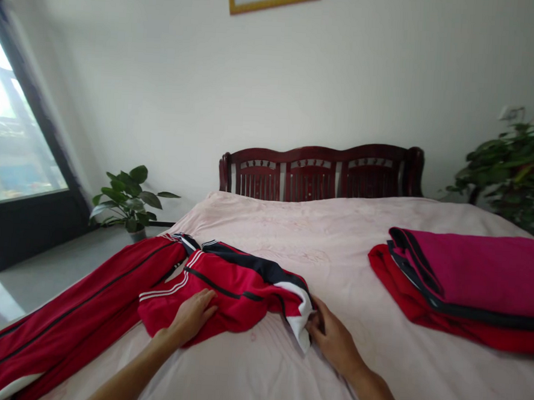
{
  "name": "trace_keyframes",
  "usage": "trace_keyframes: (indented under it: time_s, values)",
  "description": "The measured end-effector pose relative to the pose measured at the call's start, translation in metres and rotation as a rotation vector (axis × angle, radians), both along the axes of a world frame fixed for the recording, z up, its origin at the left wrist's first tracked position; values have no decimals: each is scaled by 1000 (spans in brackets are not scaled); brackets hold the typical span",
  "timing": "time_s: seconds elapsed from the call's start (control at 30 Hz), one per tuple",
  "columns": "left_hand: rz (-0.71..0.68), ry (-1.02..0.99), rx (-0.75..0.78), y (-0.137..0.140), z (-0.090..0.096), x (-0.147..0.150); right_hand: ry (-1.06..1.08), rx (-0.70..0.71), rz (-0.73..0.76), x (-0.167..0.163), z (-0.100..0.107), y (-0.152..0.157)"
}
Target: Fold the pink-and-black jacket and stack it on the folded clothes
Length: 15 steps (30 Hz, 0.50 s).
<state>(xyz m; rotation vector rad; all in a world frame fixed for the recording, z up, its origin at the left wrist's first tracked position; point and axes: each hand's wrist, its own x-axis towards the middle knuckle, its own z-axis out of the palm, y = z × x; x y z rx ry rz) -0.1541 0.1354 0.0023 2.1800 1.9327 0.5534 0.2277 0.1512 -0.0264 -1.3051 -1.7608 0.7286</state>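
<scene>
A red tracksuit garment [233, 276] with navy and white parts, black lines and a white-striped band lies partly folded on the bed. My left hand [195, 315] rests on its red cloth, fingers stretched out and holding nothing. At its right end, my right hand [329, 335] has closed on the navy and white edge, with thumb and fingers pinched together. The fingertips are partly hidden by the cloth. Left of it, another red tracksuit piece [89, 304] with black lines and white ends stretches toward the lower left, near the garment's striped band.
A stack of folded clothes [484, 273], magenta above dark and red, lies on the right of the pink bedsheet [337, 240]. Behind stands a dark wooden headboard [311, 172]. Potted plants [131, 198] flank the bed. A window [18, 118] is at the left.
</scene>
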Motion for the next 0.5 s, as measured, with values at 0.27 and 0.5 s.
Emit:
trace_keyframes:
  time_s: [0.27, 0.5]
  values:
    - [-170, -246, 6, -45, 34, 76, 441, 156, -505, 27, 28, 12]
    - [-385, -367, -214, -59, 64, 101, 764, -63, -695, 83, 59, 3]
